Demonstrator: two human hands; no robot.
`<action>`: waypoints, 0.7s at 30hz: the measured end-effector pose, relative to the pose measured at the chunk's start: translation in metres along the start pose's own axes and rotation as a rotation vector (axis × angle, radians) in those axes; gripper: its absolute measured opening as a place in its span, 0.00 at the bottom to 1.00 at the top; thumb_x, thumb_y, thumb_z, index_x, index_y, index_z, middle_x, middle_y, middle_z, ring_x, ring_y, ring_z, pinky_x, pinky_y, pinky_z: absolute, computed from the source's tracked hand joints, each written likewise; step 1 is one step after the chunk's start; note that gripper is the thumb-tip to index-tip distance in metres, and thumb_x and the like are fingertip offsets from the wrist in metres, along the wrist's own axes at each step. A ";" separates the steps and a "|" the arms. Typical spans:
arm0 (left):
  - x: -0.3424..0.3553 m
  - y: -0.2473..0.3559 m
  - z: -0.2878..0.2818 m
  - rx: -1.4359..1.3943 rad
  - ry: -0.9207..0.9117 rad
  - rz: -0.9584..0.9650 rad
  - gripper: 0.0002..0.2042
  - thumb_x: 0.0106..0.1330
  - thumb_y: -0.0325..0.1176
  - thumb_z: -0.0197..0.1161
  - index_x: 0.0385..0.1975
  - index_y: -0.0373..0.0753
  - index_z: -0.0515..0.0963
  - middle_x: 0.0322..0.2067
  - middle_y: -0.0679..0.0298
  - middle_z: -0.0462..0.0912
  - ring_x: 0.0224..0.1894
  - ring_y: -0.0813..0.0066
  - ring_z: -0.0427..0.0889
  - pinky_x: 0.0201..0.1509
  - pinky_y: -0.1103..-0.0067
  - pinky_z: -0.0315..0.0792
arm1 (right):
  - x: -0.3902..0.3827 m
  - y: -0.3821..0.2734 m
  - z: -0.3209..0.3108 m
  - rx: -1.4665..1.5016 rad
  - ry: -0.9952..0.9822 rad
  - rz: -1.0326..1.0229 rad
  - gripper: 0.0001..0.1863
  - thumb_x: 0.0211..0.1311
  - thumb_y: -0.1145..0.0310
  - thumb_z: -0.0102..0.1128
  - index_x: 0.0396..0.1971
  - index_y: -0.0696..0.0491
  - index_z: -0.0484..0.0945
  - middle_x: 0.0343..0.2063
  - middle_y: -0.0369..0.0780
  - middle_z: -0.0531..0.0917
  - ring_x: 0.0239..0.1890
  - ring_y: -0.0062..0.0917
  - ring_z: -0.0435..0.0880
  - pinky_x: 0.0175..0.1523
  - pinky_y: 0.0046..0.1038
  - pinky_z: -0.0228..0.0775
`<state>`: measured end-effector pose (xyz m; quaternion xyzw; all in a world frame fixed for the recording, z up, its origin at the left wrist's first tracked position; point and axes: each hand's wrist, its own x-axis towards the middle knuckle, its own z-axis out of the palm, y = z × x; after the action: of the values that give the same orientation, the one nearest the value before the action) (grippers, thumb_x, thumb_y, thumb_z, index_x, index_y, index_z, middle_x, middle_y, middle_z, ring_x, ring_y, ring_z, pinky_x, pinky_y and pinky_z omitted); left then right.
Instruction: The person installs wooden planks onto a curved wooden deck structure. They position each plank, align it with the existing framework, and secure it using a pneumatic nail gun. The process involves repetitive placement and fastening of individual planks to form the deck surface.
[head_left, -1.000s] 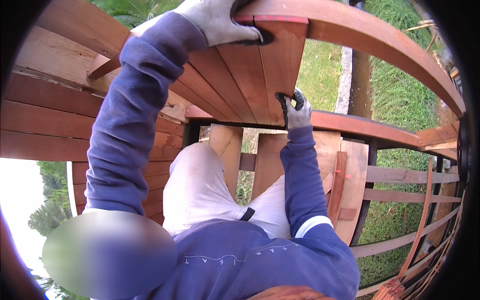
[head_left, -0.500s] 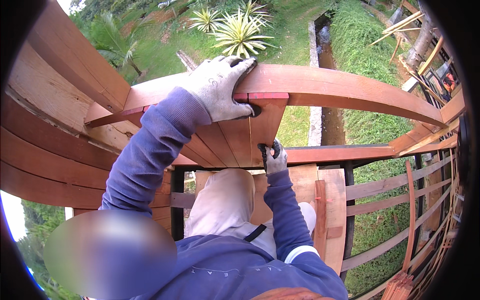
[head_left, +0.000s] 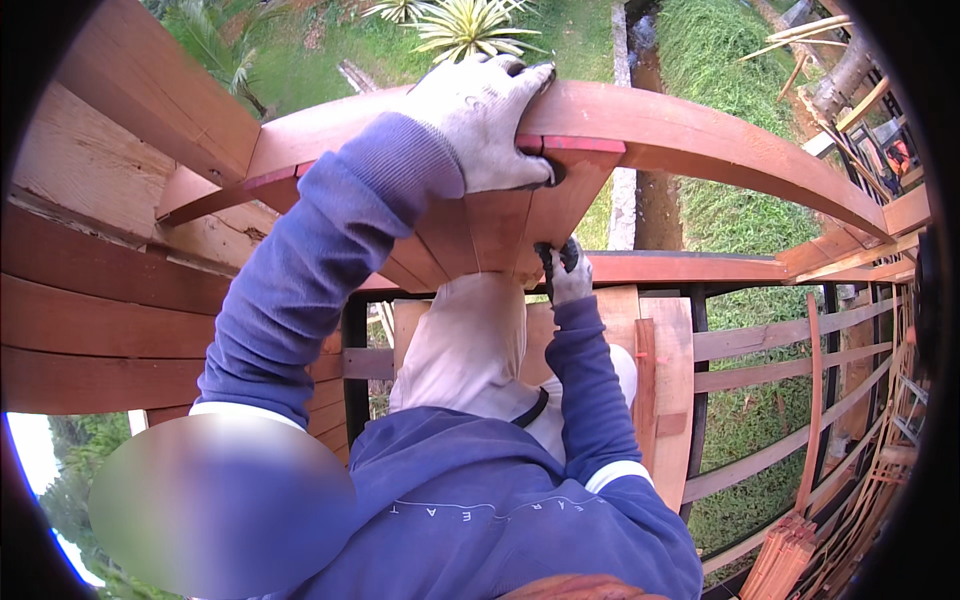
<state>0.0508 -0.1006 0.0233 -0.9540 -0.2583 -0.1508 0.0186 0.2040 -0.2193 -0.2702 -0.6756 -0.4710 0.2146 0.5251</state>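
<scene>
My left hand (head_left: 480, 120), in a pale glove with dark fingertips, is closed over the curved wooden rail (head_left: 710, 125). Its thumb presses the red-edged top of a row of upright reddish boards (head_left: 495, 225), near the joint beside the rightmost board (head_left: 570, 195). Lower down, my right hand (head_left: 570, 275), gloved alike, has its fingers bent around the right edge of that rightmost board. My left sleeve hides part of the row. A knee in pale trousers (head_left: 465, 325) is up against the boards' lower ends.
A thick wooden post (head_left: 155, 90) and curved planking (head_left: 110, 330) stand at my left. A straight lower rail (head_left: 690, 268) runs to the right. Dark framing with slats (head_left: 780, 340) lies over grass below. A bundle of wood strips (head_left: 785, 550) is at lower right.
Both hands and the rightmost board have shifted right along the rail. My knee has come up closer to the boards. The view has tilted down slightly.
</scene>
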 end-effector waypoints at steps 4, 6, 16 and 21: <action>0.000 0.002 0.005 -0.011 0.036 0.013 0.41 0.48 0.49 0.69 0.61 0.33 0.65 0.52 0.44 0.73 0.54 0.48 0.74 0.60 0.66 0.68 | 0.000 0.024 -0.002 0.022 -0.001 -0.005 0.18 0.62 0.69 0.56 0.51 0.56 0.73 0.36 0.44 0.84 0.41 0.35 0.83 0.45 0.34 0.74; 0.000 0.003 0.003 -0.005 0.014 0.007 0.41 0.48 0.50 0.69 0.61 0.32 0.65 0.53 0.44 0.73 0.55 0.48 0.74 0.60 0.66 0.68 | 0.002 0.023 -0.004 -0.069 -0.031 -0.005 0.18 0.62 0.68 0.56 0.51 0.56 0.73 0.37 0.45 0.84 0.40 0.35 0.83 0.45 0.34 0.73; 0.000 0.000 0.002 0.015 0.022 0.017 0.42 0.47 0.50 0.70 0.60 0.31 0.65 0.53 0.45 0.73 0.56 0.50 0.73 0.62 0.68 0.67 | 0.002 0.010 -0.006 -0.082 -0.039 -0.023 0.18 0.63 0.66 0.55 0.51 0.56 0.73 0.41 0.48 0.82 0.45 0.44 0.80 0.50 0.38 0.72; 0.001 0.001 0.004 0.025 0.018 0.013 0.41 0.47 0.50 0.71 0.60 0.31 0.66 0.53 0.46 0.73 0.56 0.50 0.73 0.61 0.67 0.67 | 0.000 0.026 0.001 -0.130 0.010 -0.113 0.17 0.63 0.67 0.54 0.51 0.55 0.74 0.42 0.48 0.82 0.46 0.43 0.80 0.50 0.37 0.72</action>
<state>0.0533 -0.1008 0.0195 -0.9540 -0.2536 -0.1562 0.0340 0.2142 -0.2190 -0.2945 -0.6818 -0.5187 0.1504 0.4935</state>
